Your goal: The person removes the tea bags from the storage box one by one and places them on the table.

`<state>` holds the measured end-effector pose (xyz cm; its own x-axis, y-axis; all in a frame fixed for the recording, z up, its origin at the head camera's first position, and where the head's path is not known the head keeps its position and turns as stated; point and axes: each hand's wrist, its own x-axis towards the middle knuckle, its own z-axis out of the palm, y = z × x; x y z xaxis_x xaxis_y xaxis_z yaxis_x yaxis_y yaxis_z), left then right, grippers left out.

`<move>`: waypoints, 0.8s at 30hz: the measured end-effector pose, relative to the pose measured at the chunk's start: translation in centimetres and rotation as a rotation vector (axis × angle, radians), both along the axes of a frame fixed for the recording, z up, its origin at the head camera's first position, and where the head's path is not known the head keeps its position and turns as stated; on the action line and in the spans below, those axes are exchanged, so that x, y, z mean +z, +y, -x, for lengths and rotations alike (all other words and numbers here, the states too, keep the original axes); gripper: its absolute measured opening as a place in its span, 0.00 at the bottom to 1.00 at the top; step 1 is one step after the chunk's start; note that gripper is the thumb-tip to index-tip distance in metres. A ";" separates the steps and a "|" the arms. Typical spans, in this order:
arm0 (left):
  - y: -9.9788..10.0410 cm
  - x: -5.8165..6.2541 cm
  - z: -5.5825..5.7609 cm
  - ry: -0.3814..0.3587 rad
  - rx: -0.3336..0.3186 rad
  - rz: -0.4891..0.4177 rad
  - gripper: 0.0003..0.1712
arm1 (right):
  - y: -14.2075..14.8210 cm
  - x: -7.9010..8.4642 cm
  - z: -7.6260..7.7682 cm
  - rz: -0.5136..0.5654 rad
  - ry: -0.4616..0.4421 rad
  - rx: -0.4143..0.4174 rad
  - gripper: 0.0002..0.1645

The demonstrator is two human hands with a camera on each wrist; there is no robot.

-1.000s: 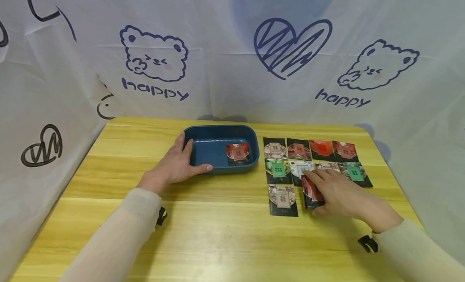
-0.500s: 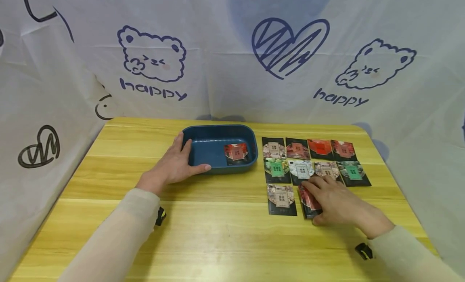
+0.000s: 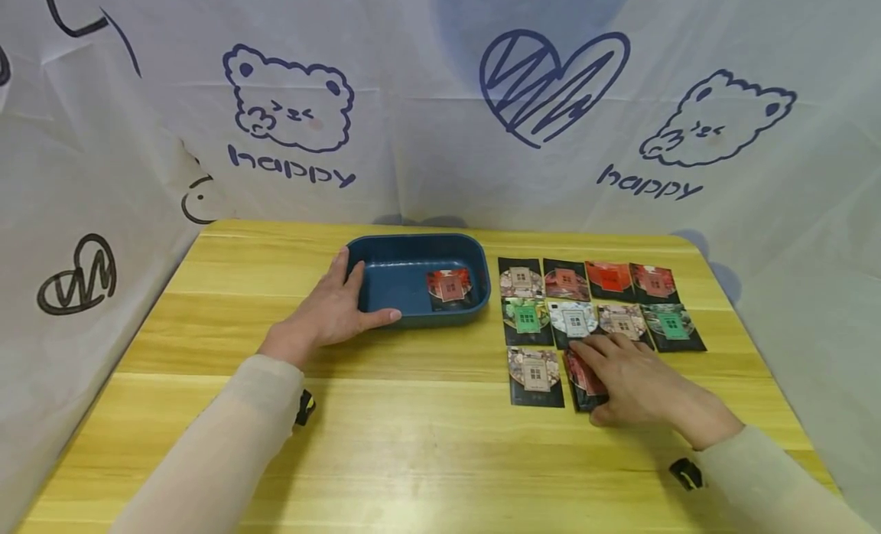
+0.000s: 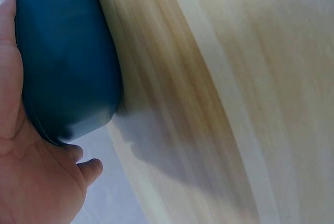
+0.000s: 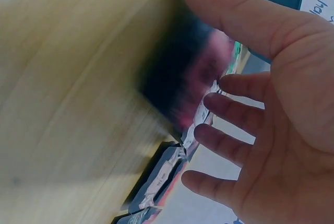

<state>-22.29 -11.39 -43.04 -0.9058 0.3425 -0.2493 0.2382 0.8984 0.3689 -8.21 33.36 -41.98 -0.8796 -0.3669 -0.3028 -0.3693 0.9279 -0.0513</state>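
Note:
At the left end of a dark blue rectangular tub (image 3: pixel 420 321), my left hand (image 3: pixel 320 308) holds the rim, thumb along the near side and fingers at the left end. One red-and-black packet (image 3: pixel 449 286) lies inside the tub on the right. My right hand (image 3: pixel 640 381) holds another red-and-black packet (image 3: pixel 583 385) low over the table, fingertips by its upper edge and thumb by its lower corner. That packet is partly covered by the hand and blurred in the right wrist view. Just left of it lies a beige-and-black packet (image 3: pixel 535 376).
Several flat packets lie in two rows behind the right hand, among them a green one (image 3: pixel 527 321), a white one (image 3: pixel 573 320) and a bright red one (image 3: pixel 609 279). The wooden table (image 3: pixel 413 457) ends at a white cloth backdrop (image 3: pixel 420 136) with drawings.
My right hand has brought its packet slightly toward me and down beside the beige packet, then stayed nearly still. The left hand and tub keep their place.

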 end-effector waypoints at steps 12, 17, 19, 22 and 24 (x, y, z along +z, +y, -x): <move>0.0 0.2 0.0 0.006 0.002 -0.011 0.78 | -0.1 -0.2 0.1 0.028 0.044 0.005 0.61; -0.1 0.2 -0.1 0.005 0.001 -0.011 0.78 | -0.2 0.0 0.1 0.046 0.060 0.013 0.61; 0.0 0.1 -0.1 0.006 -0.001 -0.012 0.79 | -0.4 0.4 0.3 0.055 0.062 0.025 0.60; -0.1 0.2 -0.1 0.007 -0.002 -0.012 0.78 | -1.1 1.2 0.8 0.067 0.085 0.053 0.57; -0.1 0.2 -0.2 0.004 -0.002 -0.012 0.78 | -1.7 1.9 1.4 0.069 0.110 0.069 0.55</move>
